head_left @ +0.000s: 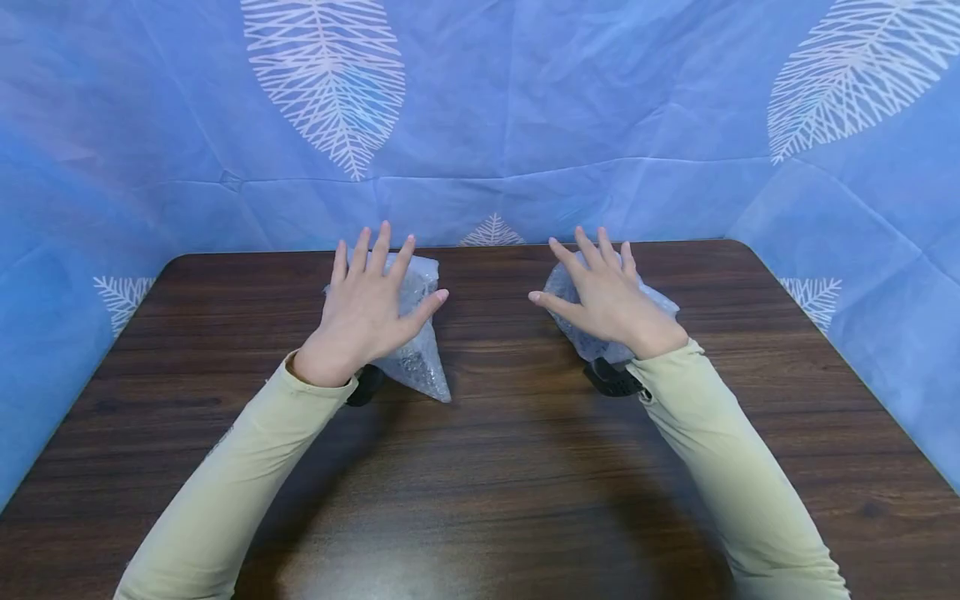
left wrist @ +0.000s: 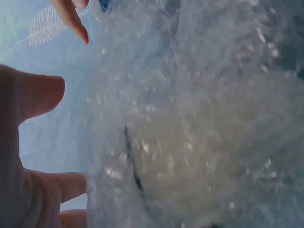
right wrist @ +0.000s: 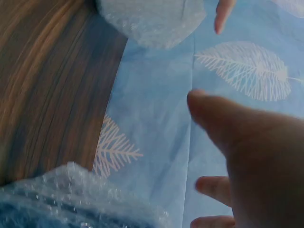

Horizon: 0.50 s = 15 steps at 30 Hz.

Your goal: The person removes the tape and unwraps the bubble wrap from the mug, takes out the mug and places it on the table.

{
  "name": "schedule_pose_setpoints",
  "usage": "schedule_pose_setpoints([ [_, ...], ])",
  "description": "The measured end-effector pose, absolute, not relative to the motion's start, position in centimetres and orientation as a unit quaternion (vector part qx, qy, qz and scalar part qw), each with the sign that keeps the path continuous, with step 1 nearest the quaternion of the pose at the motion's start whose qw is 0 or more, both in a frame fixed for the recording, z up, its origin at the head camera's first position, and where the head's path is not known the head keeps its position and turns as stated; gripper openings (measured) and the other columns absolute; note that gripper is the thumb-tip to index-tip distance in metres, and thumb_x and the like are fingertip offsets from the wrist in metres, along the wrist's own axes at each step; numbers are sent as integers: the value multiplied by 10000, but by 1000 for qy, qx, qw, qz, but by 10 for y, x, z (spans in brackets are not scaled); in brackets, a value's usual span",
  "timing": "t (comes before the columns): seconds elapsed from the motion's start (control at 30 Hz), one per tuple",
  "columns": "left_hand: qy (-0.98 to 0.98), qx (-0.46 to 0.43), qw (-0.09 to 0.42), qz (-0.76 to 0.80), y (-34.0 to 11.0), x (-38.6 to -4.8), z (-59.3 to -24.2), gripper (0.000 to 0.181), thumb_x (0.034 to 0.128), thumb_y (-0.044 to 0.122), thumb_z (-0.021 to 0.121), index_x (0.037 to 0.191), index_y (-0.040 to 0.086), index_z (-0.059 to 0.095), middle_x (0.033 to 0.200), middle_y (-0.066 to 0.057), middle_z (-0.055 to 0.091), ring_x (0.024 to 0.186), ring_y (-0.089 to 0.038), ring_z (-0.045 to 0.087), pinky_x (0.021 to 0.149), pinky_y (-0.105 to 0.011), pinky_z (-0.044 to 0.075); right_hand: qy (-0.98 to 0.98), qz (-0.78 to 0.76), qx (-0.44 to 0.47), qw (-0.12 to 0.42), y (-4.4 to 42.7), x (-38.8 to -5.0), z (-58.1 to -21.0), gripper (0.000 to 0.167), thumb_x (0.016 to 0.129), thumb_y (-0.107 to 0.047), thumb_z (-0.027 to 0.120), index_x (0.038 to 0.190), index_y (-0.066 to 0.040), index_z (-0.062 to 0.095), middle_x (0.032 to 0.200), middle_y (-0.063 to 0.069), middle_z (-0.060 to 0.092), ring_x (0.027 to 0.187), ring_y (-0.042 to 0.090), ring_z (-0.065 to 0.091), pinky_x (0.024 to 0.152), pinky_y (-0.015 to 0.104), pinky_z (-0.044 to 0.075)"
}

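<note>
In the head view, my left hand [head_left: 363, 310] is spread with straight fingers above a bubble-wrap bundle [head_left: 422, 360] at the back of the table. My right hand [head_left: 611, 304], also spread, hovers above a second bubble-wrap bundle [head_left: 588, 343]. Neither hand grips anything. Filling most of the left wrist view is crinkled clear bubble wrap [left wrist: 190, 61], with a pale patch and a thin dark line showing through. In the right wrist view, wrap [right wrist: 71, 199] lies low at the left, and the other bundle [right wrist: 156, 23] shows at the top. What the wrap holds cannot be made out.
Both bundles sit on a dark wood-grain table [head_left: 480, 467], near its far edge. A blue cloth [head_left: 510, 100] with white leaf prints hangs behind and beside the table. Dark bands [head_left: 611, 379] are worn at the wrists, below pale yellow sleeves [head_left: 247, 475].
</note>
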State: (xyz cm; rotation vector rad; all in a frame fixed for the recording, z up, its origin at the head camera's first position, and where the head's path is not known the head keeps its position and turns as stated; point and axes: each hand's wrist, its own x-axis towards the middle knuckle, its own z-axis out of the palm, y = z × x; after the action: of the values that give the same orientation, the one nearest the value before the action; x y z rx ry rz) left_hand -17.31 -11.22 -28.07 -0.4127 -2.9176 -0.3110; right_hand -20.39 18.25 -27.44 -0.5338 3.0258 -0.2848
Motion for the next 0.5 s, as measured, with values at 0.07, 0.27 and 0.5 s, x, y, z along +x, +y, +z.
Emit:
schedule_pose_setpoints([
  [0.07,-981,-141,87,-105,-114,-173,-280,784,944,614,407,1525,111,254,1596,-197,101,1471,-393,59,1164,-571,-1,977,-103,-183,23,182,-203,-274,781,947,-567,467,1546,-155,184,1598,208,29,1458,410,-94,1127,625,-66],
  [0.27,-983,-134,79,-98,-122,-172,-279,693,992,516,379,1497,46,308,1579,-226,150,1462,-393,114,1168,-560,20,968,-128,-216,-12,179,-200,-274,647,971,-423,523,1480,-62,350,1574,232,147,1467,408,19,1138,616,22],
  [0.5,-979,-137,105,-105,-135,-167,-278,648,1007,450,395,1458,-14,356,1546,-263,217,1433,-412,194,1168,-546,95,951,-165,-257,-51,171,-195,-278,510,964,-293,574,1376,-5,487,1519,257,287,1452,398,155,1134,602,155],
])
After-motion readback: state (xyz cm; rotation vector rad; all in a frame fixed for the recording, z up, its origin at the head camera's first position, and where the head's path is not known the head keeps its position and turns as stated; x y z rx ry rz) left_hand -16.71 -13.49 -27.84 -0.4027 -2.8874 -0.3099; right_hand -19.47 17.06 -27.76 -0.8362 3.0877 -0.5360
